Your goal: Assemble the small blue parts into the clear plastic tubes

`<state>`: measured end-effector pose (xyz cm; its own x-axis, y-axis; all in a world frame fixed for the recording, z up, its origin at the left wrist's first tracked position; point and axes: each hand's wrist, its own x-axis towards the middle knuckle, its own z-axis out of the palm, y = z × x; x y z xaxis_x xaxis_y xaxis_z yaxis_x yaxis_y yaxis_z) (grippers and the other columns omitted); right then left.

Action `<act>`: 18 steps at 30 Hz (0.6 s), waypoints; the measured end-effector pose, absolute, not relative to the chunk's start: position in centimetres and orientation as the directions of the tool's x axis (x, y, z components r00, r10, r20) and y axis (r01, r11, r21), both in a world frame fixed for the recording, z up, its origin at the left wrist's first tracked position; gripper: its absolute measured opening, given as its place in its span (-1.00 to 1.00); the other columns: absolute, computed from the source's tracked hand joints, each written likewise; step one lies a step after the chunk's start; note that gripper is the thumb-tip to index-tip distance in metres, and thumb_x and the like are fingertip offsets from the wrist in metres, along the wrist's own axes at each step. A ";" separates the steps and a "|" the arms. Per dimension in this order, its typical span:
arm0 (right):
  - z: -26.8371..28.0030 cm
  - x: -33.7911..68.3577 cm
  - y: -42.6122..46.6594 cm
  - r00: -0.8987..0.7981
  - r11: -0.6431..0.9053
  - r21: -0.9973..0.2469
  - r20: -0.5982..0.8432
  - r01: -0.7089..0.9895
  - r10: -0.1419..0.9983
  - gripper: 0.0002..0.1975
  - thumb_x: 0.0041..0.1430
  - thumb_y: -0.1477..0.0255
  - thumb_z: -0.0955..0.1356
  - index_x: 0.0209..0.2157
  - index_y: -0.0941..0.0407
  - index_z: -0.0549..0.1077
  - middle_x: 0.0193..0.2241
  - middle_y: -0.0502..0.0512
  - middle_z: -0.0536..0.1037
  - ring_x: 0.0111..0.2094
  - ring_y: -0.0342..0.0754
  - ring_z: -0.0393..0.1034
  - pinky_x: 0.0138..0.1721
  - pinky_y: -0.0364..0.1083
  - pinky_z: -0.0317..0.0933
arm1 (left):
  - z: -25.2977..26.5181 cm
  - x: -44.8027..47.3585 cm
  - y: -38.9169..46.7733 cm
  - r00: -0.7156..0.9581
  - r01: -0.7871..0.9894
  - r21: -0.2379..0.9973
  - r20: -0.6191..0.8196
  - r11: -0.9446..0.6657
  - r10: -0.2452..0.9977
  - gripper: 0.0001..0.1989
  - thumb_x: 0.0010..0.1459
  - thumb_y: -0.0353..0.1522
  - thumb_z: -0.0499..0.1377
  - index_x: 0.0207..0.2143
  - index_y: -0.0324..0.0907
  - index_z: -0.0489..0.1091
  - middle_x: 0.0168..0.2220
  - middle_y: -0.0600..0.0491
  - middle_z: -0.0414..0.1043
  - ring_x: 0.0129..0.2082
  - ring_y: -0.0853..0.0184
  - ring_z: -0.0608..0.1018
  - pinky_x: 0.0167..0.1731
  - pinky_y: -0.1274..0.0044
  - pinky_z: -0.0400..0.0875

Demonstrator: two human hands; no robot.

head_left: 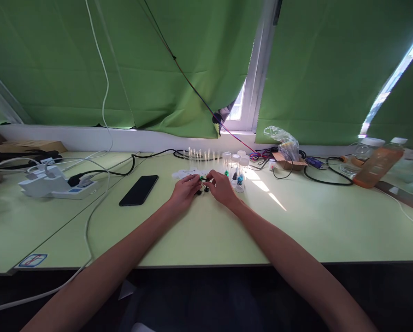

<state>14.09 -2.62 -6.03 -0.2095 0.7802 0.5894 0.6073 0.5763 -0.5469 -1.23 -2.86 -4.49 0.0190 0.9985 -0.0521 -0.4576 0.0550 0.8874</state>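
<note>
My left hand [185, 190] and my right hand [221, 186] meet at the middle of the pale green table [199, 230]. Their fingertips pinch small black and green beads [203, 180] between them; too small to tell which hand holds what. Just behind and to the right stand several small clear vials [236, 171], some with dark or blue beads inside. A row of clear tubes [199, 155] stands further back. White lids or a tray [184, 174] lie behind my left hand.
A black phone [139, 189] lies left of my hands. A white power strip [56, 184] with cables sits at far left. Cables, a plastic bag in a box [285, 150] and an orange bottle [375, 166] lie at right. Green curtains hang behind.
</note>
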 end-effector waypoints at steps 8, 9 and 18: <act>-6.1 14.1 -2.6 -0.202 0.572 -0.543 0.592 0.615 0.780 -0.94 0.21 0.43 0.32 -0.28 0.08 0.33 -0.27 0.02 0.53 -0.36 -0.12 0.37 -0.29 -0.16 0.13 | -4.8 -1.3 -2.6 0.032 -0.462 0.886 -0.018 0.031 0.999 -0.89 -0.04 -0.49 0.35 -0.41 -0.29 0.49 -0.42 0.02 0.45 -0.43 0.45 0.50 -0.35 0.58 0.45; -6.1 14.1 -2.6 -0.200 0.571 -0.542 0.593 0.617 0.780 -0.94 0.21 0.43 0.32 -0.28 0.08 0.33 -0.26 0.02 0.53 -0.35 -0.12 0.37 -0.29 -0.15 0.13 | -4.8 -1.3 -2.6 0.033 -0.461 0.887 -0.021 0.034 0.999 -0.89 -0.04 -0.49 0.35 -0.41 -0.28 0.49 -0.42 0.03 0.45 -0.43 0.46 0.50 -0.36 0.58 0.45; -6.0 14.2 -2.6 -0.187 0.561 -0.553 0.590 0.616 0.786 -0.95 0.22 0.42 0.31 -0.28 0.08 0.33 -0.26 0.05 0.53 -0.33 -0.08 0.39 -0.29 -0.14 0.15 | -4.7 -1.2 -2.6 0.072 -0.499 0.864 -0.035 0.066 0.997 -0.93 0.00 -0.53 0.31 -0.41 -0.28 0.48 -0.36 0.02 0.45 -0.38 0.47 0.50 -0.27 0.60 0.44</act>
